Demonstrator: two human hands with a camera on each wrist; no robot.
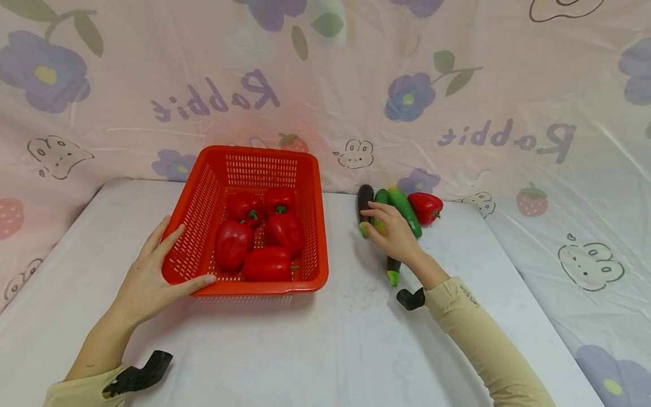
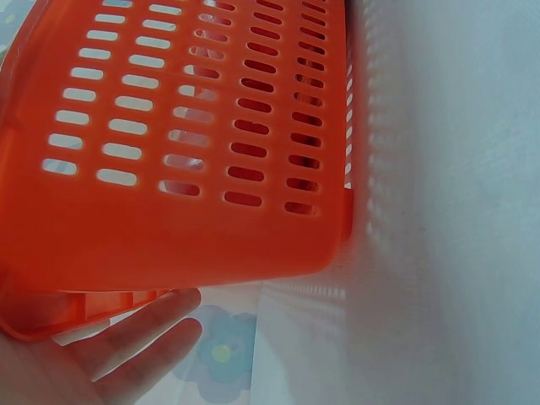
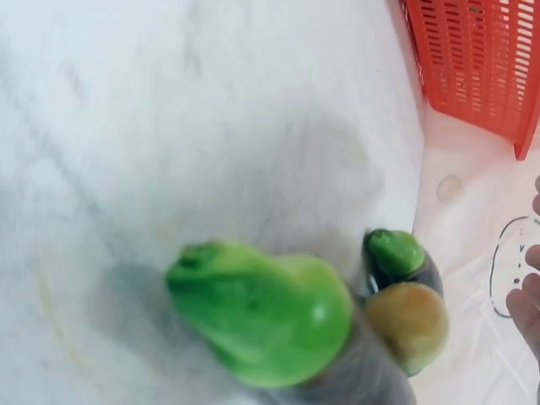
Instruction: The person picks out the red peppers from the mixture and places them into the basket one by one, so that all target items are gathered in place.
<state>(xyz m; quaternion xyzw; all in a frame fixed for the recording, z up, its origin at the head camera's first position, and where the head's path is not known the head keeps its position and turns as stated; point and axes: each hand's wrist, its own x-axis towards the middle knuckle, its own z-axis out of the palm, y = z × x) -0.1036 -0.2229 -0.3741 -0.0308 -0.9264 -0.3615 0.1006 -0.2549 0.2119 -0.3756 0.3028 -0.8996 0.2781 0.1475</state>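
Observation:
A red plastic basket holds several red bell peppers. My left hand rests at its near left corner, thumb along the front rim and index fingertip over the left rim. In the left wrist view, two straight fingers extend beside the rim. My right hand hovers over the vegetables at the right, fingers spread and nothing held. Below it lies a dark eggplant with a green cap. Another eggplant, a partly hidden cucumber and a second cucumber lie close by.
One red bell pepper lies right of the cucumbers. A white table carries everything, with a patterned curtain hanging behind. Black wrist mounts project from both sleeves.

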